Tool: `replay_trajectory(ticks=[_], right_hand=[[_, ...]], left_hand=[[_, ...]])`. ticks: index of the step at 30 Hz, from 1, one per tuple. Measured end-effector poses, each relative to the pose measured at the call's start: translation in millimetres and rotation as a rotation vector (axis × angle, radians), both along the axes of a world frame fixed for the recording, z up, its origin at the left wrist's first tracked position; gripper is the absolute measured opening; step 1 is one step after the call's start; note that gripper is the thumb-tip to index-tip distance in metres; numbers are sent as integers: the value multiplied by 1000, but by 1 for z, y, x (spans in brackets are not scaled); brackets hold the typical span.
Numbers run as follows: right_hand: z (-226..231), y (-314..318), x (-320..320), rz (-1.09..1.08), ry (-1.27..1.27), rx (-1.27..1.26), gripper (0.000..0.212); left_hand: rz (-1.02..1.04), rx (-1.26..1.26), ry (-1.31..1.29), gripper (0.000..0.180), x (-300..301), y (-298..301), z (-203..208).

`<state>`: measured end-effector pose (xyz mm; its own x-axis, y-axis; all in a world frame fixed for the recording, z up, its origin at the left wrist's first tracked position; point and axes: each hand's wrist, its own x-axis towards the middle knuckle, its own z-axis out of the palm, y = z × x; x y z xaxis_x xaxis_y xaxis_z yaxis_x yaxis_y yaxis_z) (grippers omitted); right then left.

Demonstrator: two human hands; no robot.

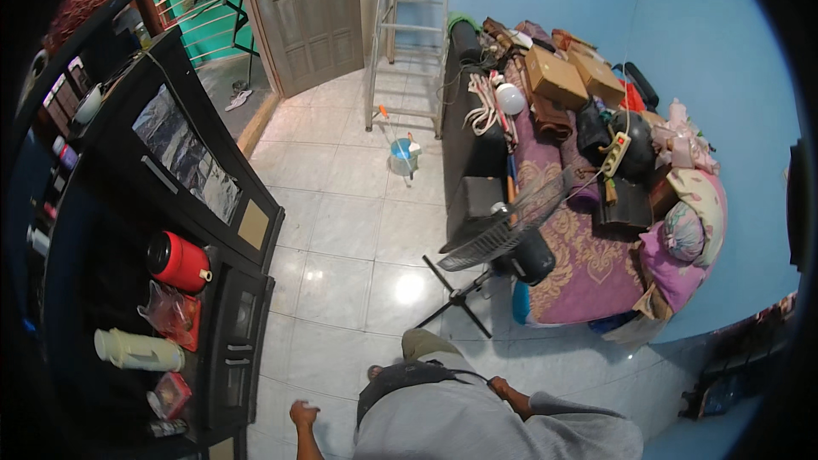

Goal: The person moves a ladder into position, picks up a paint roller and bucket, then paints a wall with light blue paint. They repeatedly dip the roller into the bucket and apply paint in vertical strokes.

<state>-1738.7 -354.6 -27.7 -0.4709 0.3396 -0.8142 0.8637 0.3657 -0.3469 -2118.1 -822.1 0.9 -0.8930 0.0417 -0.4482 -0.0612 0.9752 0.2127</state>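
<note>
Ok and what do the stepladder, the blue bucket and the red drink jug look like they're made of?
Stepladder: likely aluminium, judging by its silvery-grey rails and rungs. Blue bucket: probably smooth plastic, given its bright, even colour. Red drink jug: seemingly glossy moulded plastic, from its rounded, shiny body; any lining is hidden.

Dark strapped bag (396,382), worn in front

A ladder (415,27) stood near the door (315,17), a fan (528,257) beside the mattress (588,273), and 2 boxes (554,75) sat close together.
</note>
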Motion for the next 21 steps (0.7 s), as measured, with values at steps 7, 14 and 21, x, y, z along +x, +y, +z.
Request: replay_trajectory(ticks=[7, 14, 21], right_hand=[[-23, -37, -117, -209, -75, -32, 27], [-52, -11, -276, -305, -82, -57, 25], [-36, 51, -428, -345, 6, 51, 23]], left_hand=[[-26, 371, -229, 32, -205, 117, 32], [-74, 342, -355, 29, -330, 151, 10], [-250, 141, -483, 26, -467, 186, 28]])
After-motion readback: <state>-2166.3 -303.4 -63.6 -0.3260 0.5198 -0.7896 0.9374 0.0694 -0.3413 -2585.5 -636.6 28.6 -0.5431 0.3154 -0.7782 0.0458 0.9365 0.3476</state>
